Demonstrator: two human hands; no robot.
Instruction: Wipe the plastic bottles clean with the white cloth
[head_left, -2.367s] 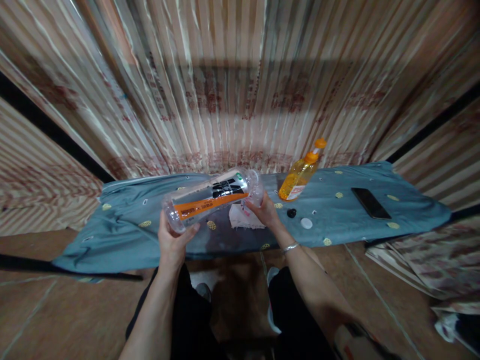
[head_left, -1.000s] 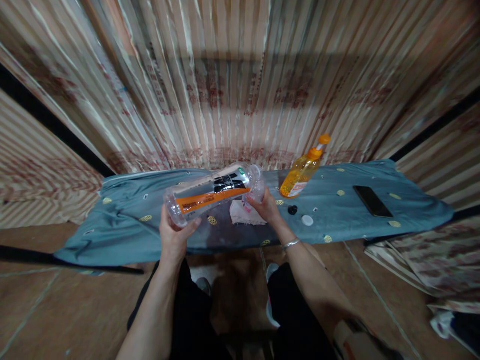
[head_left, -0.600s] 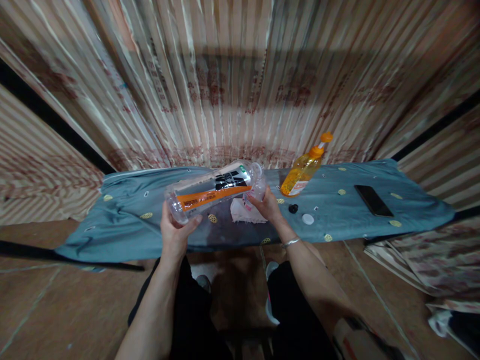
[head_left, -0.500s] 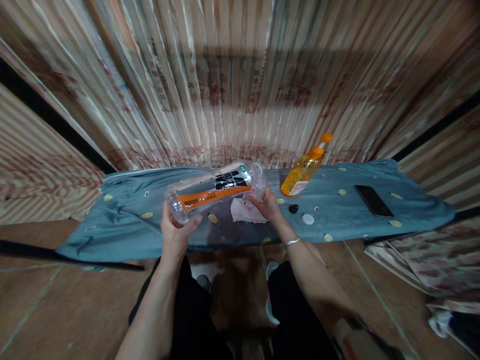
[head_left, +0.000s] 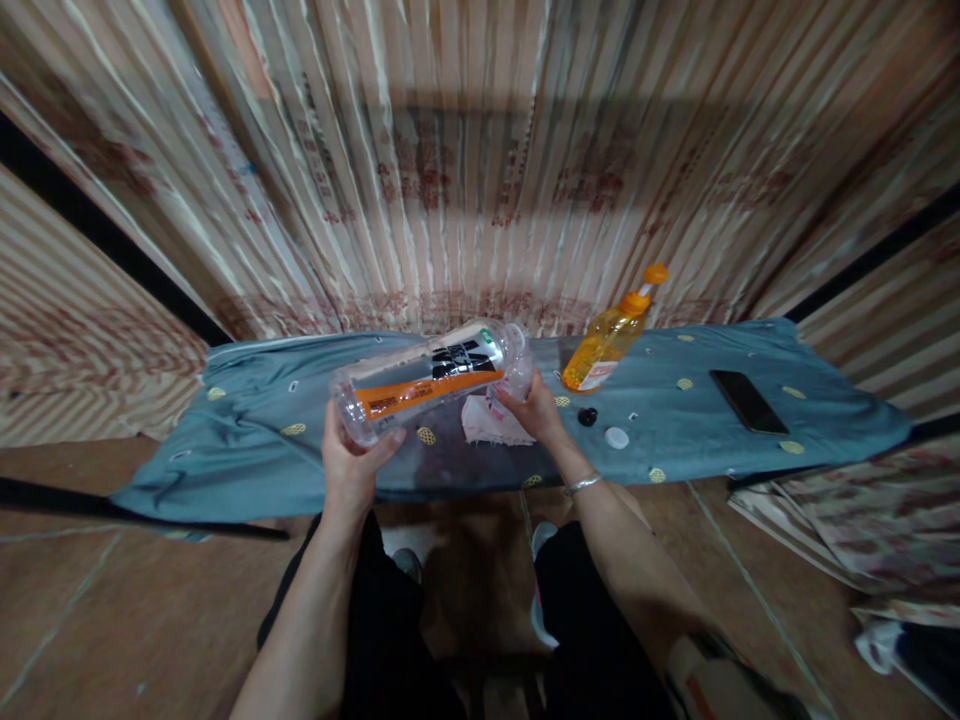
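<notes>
I hold a large clear plastic bottle (head_left: 429,379) with an orange and black label, lying sideways above a low surface covered by a blue-grey cloth (head_left: 247,440). My left hand (head_left: 351,470) cups the bottle's base at the left. At the bottle's neck end on the right is my right hand (head_left: 534,410), fingers closed around it. A crumpled white cloth (head_left: 486,425) lies on the surface just under the right hand.
An orange liquid bottle (head_left: 609,335) with an orange cap stands tilted at the back right. A small black cap (head_left: 588,416) and a white cap (head_left: 616,437) lie near it. A black phone (head_left: 745,401) rests further right. Striped curtains hang behind; brown floor lies below.
The view has shifted slightly; the bottle and both hands keep almost the same pose, with the bottle raised a little.
</notes>
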